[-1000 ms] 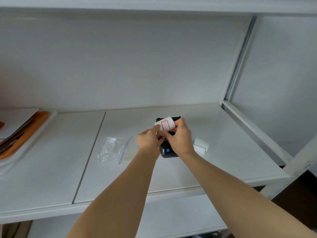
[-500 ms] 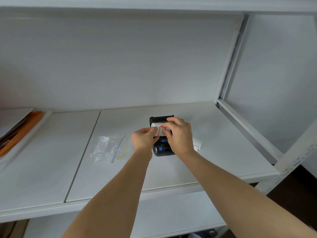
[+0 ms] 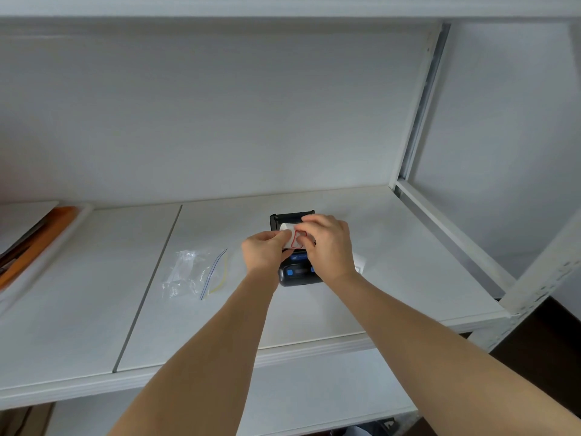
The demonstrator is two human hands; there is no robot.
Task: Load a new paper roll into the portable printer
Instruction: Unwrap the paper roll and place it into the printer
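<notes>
A small black portable printer (image 3: 298, 275) with blue buttons sits on the white shelf (image 3: 393, 278), its lid (image 3: 290, 217) standing open at the back. A white paper roll (image 3: 290, 236) with a red outlined label sits low over the open compartment. My left hand (image 3: 265, 251) pinches the roll's left end. My right hand (image 3: 328, 245) grips its right side from above and hides part of the printer.
An empty clear zip bag (image 3: 195, 273) lies left of the printer. A small white object (image 3: 360, 262) peeks out behind my right wrist. An orange tray (image 3: 34, 247) with papers sits at far left. A metal shelf post (image 3: 544, 272) stands at right.
Both hands have lowered the paper roll from above the printer down toward the open compartment. The view has shifted slightly to the right.
</notes>
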